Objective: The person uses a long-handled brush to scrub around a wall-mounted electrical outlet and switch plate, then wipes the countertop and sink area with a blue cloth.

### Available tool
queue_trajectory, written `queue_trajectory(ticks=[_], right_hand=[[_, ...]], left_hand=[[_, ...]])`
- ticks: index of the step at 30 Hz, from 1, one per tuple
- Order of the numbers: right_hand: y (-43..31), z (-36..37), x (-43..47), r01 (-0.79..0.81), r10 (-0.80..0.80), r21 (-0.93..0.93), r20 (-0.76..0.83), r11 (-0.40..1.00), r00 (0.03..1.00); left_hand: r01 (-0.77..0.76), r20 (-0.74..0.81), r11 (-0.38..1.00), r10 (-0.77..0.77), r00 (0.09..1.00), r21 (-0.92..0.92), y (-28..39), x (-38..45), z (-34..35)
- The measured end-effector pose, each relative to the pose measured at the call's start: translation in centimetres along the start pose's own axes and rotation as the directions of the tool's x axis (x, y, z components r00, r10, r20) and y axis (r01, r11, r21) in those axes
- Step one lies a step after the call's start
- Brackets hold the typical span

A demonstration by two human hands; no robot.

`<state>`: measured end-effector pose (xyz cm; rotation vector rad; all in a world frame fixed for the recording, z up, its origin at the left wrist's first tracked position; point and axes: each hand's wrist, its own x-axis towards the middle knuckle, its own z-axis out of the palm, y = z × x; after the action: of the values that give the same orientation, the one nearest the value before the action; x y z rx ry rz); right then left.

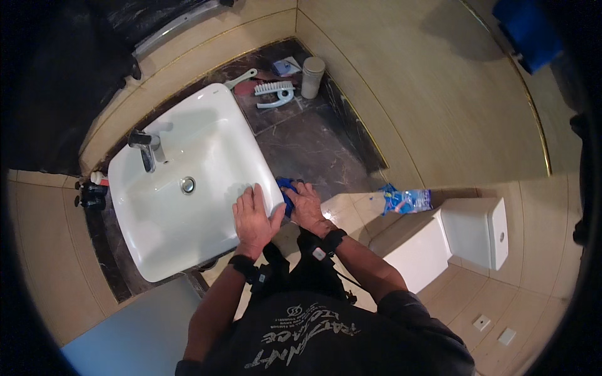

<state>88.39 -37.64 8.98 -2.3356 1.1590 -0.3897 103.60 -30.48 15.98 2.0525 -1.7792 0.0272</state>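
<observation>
Before me stands a white ceramic washbasin (221,155) on a dark marble countertop (315,145). My left hand (254,217) lies flat on the basin's near right rim, thumb spread, holding nothing. Just to its right, my right hand (306,205) grips a blue cloth (286,187) low against the outer side of the basin, by the countertop. Part of the cloth is hidden under the fingers. A chrome faucet (147,148) rises from the basin's far left side, and a round metal drain (188,185) sits in its floor.
A scrub brush (275,92) and a lidded cylindrical container (312,77) occupy the countertop's far corner. Dark bottles (90,195) stand left of the basin. On the right is a white toilet (423,249), with a blue plastic package (408,201) beside it. Tiled walls (371,80) enclose the corner.
</observation>
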Motion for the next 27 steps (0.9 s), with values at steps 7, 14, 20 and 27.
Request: queue_trajectory(ticks=[7, 14, 20, 27], right_hand=[[-1.4, 1.4, -1.5, -0.150, 0.153, 0.034, -0.114, 0.988, 0.982], [-1.4, 0.9, 1.3, -0.152, 0.157, 0.048, -0.137, 0.987, 0.978], [-0.2, 0.0, 4.1, -0.083, 0.085, 0.035, -0.073, 0.996, 0.994], [2.3, -1.4, -1.1, 0.100, -0.097, 0.023, -0.107, 0.995, 0.989]], left_hand=[[-0.007, -0.036, 1.000, 0.006, 0.999, -0.026, -0.4, -0.2, 0.8], [0.012, -0.010, 1.000, -0.012, 1.000, -0.003, -0.4, -0.4, 1.0], [0.014, -0.023, 1.000, -0.013, 1.000, 0.021, -0.2, -0.3, 0.8], [-0.010, -0.068, 0.999, 0.014, 0.998, 0.049, -0.8, -0.8, 1.3]])
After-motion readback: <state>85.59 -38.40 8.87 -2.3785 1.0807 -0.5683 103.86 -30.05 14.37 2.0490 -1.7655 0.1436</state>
